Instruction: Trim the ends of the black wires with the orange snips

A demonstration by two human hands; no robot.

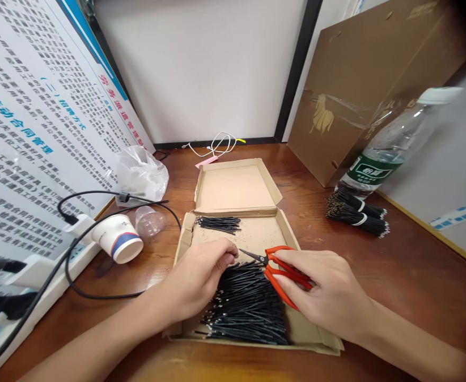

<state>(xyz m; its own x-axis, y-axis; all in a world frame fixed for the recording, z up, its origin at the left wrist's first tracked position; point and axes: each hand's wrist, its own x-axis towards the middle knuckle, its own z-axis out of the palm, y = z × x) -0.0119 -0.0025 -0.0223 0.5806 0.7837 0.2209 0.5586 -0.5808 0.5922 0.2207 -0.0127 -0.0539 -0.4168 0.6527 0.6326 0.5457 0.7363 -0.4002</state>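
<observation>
Red-handled scissors (264, 259) are gripped in my right hand (332, 289), their blades pointing left toward my other fingertips. My left hand (201, 273) is closed in a pinch just off the scissor tips; whatever sits between thumb and finger is too small or hidden to name. Both hands hover over an open cardboard box (286, 228). A large pile of short black wires (249, 310) with light-coloured ends fills the near part of the box. Farther back in it lies a smaller row of black wires (218, 224), with dark specks scattered on the cardboard around it.
On the right, tied bundles of black wires (356, 215) lie before a water bottle (372, 164) and a large brown box (328, 106). To the left are a paper cup (118, 240), clear plastic cup (149, 222), plastic bag (143, 175), power strip (37, 313) and black cables. A white cable (221, 143) lies behind.
</observation>
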